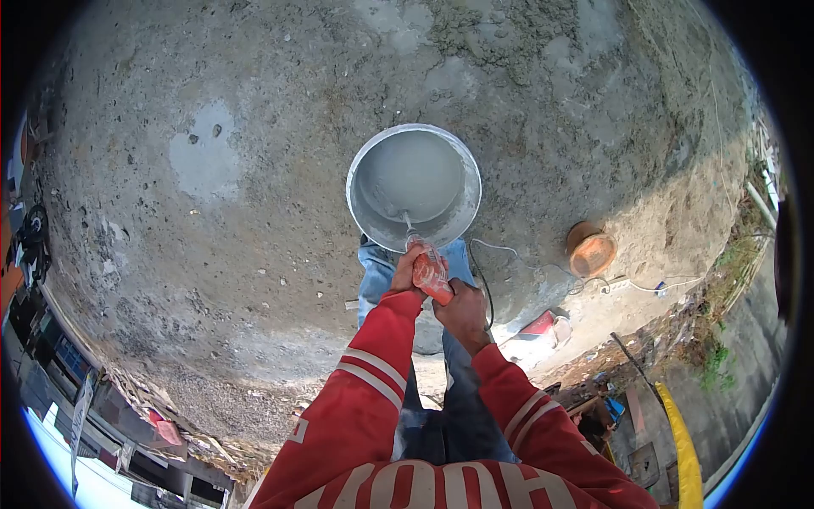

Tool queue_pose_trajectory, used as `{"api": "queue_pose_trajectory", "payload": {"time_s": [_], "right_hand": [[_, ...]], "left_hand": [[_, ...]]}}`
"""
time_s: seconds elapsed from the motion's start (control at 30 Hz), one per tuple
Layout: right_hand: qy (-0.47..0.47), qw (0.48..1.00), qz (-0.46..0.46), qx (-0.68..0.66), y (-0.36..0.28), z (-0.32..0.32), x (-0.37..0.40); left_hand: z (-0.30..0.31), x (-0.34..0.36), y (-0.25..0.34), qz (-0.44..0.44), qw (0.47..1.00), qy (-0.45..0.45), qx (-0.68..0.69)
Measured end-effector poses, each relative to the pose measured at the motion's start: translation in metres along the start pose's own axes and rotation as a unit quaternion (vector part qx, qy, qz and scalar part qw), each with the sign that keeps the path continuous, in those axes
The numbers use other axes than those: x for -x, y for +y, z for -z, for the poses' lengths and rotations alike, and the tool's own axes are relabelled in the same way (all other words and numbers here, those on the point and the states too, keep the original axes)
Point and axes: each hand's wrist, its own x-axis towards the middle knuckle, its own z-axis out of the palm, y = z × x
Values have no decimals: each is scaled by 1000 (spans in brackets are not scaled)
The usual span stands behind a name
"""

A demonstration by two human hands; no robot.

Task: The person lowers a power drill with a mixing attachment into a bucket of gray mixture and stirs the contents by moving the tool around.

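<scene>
Red drill [431, 273] slants into white bucket [369, 222] of grey slurry [411, 174]

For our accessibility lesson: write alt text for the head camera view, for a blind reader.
A person's left hand and right hand grip a red drill, its shaft dipped in a white bucket of grey mix on rough concrete ground. An orange bowl lies nearby.
</scene>
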Motion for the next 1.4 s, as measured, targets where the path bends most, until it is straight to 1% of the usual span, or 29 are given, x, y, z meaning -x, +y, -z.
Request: {"api": "queue_pose_trajectory", "payload": {"time_s": [0.07, 0.13, 0.27, 0.33, 0.47, 0.57, 0.63, 0.77, 0.83, 1.0, 1.07, 1.13, 1.17, 1.23, 1.27, 1.33, 1.4], "right_hand": [[3, 1000, 3, -1, 1, 1, -1], [6, 1000, 8, -2, 3, 1, -1], [12, 1000, 3, 0, 4, -2, 5], [19, 1000, 1, 4, 7, -2, 5], [19, 1000, 18, -1, 11, 1, 1], [7, 1000, 25, 6, 12, -2, 1], [-1, 1000, 27, 12, 6, -4, 0], [11, 999, 36, 18, -5, -12, -2], [19, 999, 37, 18, -8, -14, -4], [24, 1000, 3, 16, -12, -14, -8], [31, 999, 10, 17, -14, -13, -12], [36, 999, 16, 17, -17, -12, -14], [38, 999, 3, 18, -19, -12, -14], [41, 999, -11, 22, -15, -13, -11], [39, 999, -13, 13, -12, -11, -12], [42, 999, -11, 4, -10, -9, -17], [46, 999, -2, 19, -9, -5, -20]], "left_hand": [[-6, 3, -1, 1, 1000, 17, 5], [-3, 2, -1, -14, 1000, 1, -28], [-3, 3, -2, -7, 999, -18, -29], [-6, 2, -6, 4, 1000, 15, -11], [-5, -2, -10, 6, 1000, 8, 6], [-4, 2, -7, -8, 1000, 17, 11], [-1, 3, 2, -3, 1000, -5, -12], [-8, 12, 16, -8, 999, 1, -33], [-10, 12, 21, -4, 999, -21, -36], [-17, 9, 27, 13, 999, -33, -19], [-20, 7, 30, 23, 999, -43, -3], [-21, 4, 34, 32, 997, -53, -41], [-22, 2, 34, 32, 997, -52, -40], [-24, -6, 27, 21, 998, -27, -61], [-24, -7, 25, 21, 998, -29, -61], [-28, -11, 24, 13, 992, -76, -101], [-32, -17, 26, 21, 993, -71, -89]]}}
